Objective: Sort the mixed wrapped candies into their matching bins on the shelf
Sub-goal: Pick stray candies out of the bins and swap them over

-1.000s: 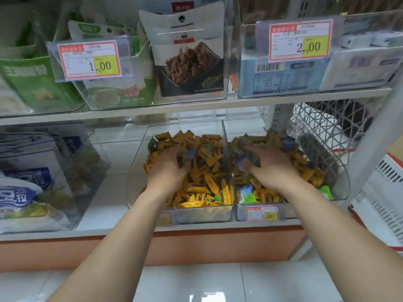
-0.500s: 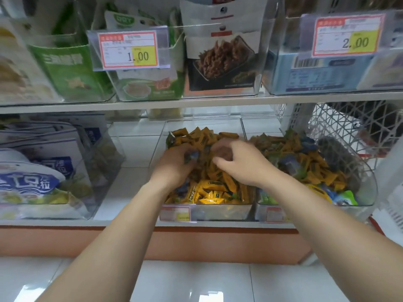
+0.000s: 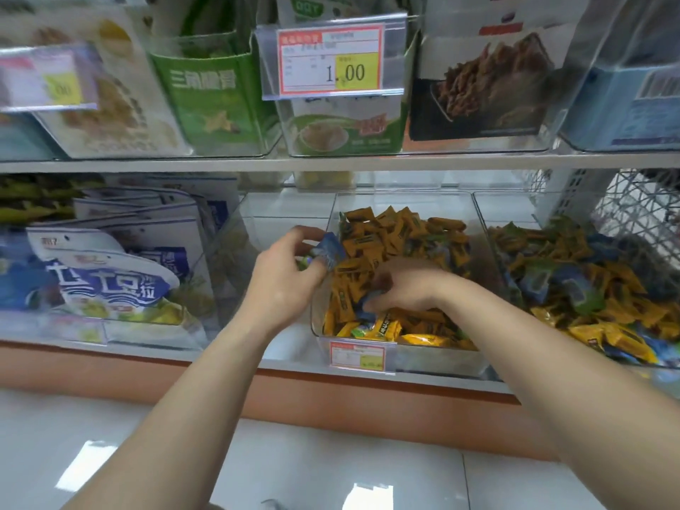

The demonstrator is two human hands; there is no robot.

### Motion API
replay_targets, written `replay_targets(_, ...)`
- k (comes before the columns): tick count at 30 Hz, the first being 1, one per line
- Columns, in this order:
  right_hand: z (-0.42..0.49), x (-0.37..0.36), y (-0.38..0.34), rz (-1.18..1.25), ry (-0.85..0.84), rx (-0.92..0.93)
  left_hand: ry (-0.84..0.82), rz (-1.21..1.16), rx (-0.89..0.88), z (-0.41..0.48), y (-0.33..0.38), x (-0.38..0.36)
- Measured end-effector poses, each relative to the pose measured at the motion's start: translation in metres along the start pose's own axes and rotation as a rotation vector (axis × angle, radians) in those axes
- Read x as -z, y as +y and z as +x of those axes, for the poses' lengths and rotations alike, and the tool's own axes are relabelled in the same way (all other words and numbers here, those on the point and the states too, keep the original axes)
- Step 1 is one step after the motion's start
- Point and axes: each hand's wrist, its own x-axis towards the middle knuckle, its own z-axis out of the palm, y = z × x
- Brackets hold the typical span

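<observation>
Two clear bins of wrapped candies stand on the lower shelf. The middle bin [image 3: 401,357] holds mostly yellow-orange candies [image 3: 395,233] with a few blue and green ones. The right bin [image 3: 482,222] holds a mix of orange, blue and green candies [image 3: 574,285]. My left hand [image 3: 283,277] is at the middle bin's left wall and grips blue wrapped candies [image 3: 329,248], with a green one beneath. My right hand [image 3: 408,288] lies inside the middle bin, fingers curled on a blue candy [image 3: 368,303] in the pile.
An empty clear bin [image 3: 279,215] stands left of the candy bin. Further left is a bin of blue-and-white snack bags [image 3: 110,277]. The upper shelf [image 3: 331,164] carries bins of snack packets with price tags [image 3: 331,60]. A white wire basket [image 3: 640,200] is at far right.
The camera swung left. My left hand lifted out to the bin's left wall with blue candies. My right hand went from the right bin into the middle bin and dug down.
</observation>
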Motion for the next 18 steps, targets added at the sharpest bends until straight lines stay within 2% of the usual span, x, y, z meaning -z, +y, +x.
replay_targets(5, -0.002, -0.006, -0.002, -0.030, 0.105, -0.025, 0.042, -0.094, 0.078, 0.001, 0.003, -0.009)
replay_targets(8, -0.014, 0.002, 0.007, 0.043, 0.257, -0.006, 0.034, -0.173, 0.108, -0.003, 0.005, -0.012)
replay_targets(11, -0.037, 0.009, 0.011, 0.334, 0.442, 0.041, -0.009, -0.353, 0.179, -0.017, 0.012, -0.017)
replay_targets(15, -0.058, -0.002, -0.002, 0.821, 0.508, 0.088, -0.004, -0.510, 0.237, -0.029, 0.019, -0.029)
replay_targets(18, -0.058, -0.011, -0.020, 1.054, 0.570, 0.074, 0.004, -0.614, 0.274, -0.027, 0.024, -0.028)
